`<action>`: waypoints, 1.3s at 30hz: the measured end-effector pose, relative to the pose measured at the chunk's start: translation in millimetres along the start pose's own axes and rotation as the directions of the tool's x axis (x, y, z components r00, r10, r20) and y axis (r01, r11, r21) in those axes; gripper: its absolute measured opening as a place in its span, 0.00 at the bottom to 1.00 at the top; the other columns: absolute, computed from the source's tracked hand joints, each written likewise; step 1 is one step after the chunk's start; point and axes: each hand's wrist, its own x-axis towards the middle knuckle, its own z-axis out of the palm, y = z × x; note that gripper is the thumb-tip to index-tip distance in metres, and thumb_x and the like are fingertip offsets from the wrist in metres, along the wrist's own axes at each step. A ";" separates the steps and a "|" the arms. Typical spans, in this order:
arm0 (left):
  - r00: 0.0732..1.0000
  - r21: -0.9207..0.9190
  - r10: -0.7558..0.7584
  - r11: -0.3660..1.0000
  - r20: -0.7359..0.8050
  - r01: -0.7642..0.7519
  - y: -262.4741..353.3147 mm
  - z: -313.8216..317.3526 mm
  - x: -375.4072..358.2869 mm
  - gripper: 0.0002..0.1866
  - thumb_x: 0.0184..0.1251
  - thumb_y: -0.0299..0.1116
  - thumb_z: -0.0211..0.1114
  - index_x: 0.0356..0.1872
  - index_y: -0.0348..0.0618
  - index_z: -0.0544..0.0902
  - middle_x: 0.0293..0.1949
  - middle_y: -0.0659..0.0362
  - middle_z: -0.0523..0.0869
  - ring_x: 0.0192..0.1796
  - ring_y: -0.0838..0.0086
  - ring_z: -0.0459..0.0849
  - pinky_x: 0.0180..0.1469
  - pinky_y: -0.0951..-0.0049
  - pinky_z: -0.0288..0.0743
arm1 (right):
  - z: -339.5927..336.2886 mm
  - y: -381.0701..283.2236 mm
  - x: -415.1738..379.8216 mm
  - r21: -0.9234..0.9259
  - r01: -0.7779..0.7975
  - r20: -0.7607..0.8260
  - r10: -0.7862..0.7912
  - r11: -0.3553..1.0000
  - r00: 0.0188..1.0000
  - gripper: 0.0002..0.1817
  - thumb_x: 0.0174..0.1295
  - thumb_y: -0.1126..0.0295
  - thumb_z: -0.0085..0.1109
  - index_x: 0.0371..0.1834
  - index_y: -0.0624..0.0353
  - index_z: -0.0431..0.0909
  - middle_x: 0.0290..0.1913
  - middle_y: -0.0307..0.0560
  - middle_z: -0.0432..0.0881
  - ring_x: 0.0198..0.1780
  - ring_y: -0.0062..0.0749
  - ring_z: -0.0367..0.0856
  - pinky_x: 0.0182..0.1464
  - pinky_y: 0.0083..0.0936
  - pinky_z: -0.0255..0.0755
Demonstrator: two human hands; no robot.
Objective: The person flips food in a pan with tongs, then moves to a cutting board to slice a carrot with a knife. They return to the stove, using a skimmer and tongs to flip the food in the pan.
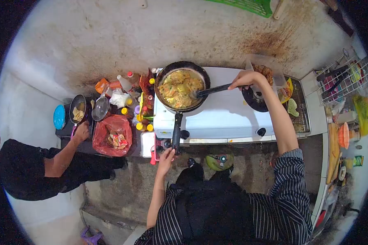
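Note:
A black frying pan (pixel 162 80) full of yellow egg mix stands on the white two-burner stove (pixel 225 118). My right hand (pixel 246 79) grips a dark spatula (pixel 210 90) whose blade rests in the food at the pan's right side. My left hand (pixel 166 157) reaches just below the end of the pan's long black handle (pixel 176 130), fingers at the stove's front knobs; whether it grips anything I cannot tell.
Sauce bottles (pixel 141 96) crowd the counter left of the stove. A red bag (pixel 113 134) sits beside them. Another person's hand (pixel 81 132) rests near a small pot (pixel 77 108) at left. A plastic container (pixel 270 73) and a dish rack (pixel 343 79) stand at right.

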 end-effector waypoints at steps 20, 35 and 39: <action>0.999 -0.022 0.045 0.999 0.024 -0.045 -8.2 -0.8 3.2 0.17 0.64 0.41 0.57 0.47 0.41 0.77 0.36 0.67 0.77 0.38 0.85 0.77 0.33 0.85 0.65 | 52.3 -12.5 -97.9 -0.514 0.135 -0.507 -0.427 0.847 0.749 0.25 0.41 0.52 0.66 0.43 0.49 0.79 0.29 0.47 0.79 0.34 0.44 0.79 0.35 0.37 0.73; 0.997 0.045 -0.031 0.998 -0.065 0.034 -2.2 0.0 -0.3 0.22 0.62 0.44 0.59 0.48 0.36 0.77 0.34 0.64 0.79 0.35 0.83 0.75 0.37 0.82 0.67 | 52.3 -28.9 -127.6 -0.597 0.169 -0.431 -0.491 0.784 0.757 0.24 0.42 0.57 0.67 0.44 0.50 0.77 0.31 0.45 0.80 0.30 0.40 0.80 0.32 0.33 0.75; 0.997 0.065 -0.024 0.998 -0.068 0.029 -5.6 -1.7 0.9 0.23 0.61 0.44 0.59 0.49 0.35 0.77 0.35 0.64 0.79 0.35 0.83 0.75 0.38 0.81 0.68 | 48.8 -30.8 -120.4 -0.623 0.216 -0.380 -0.532 0.752 0.757 0.24 0.41 0.58 0.67 0.45 0.50 0.77 0.30 0.43 0.78 0.31 0.39 0.79 0.31 0.33 0.73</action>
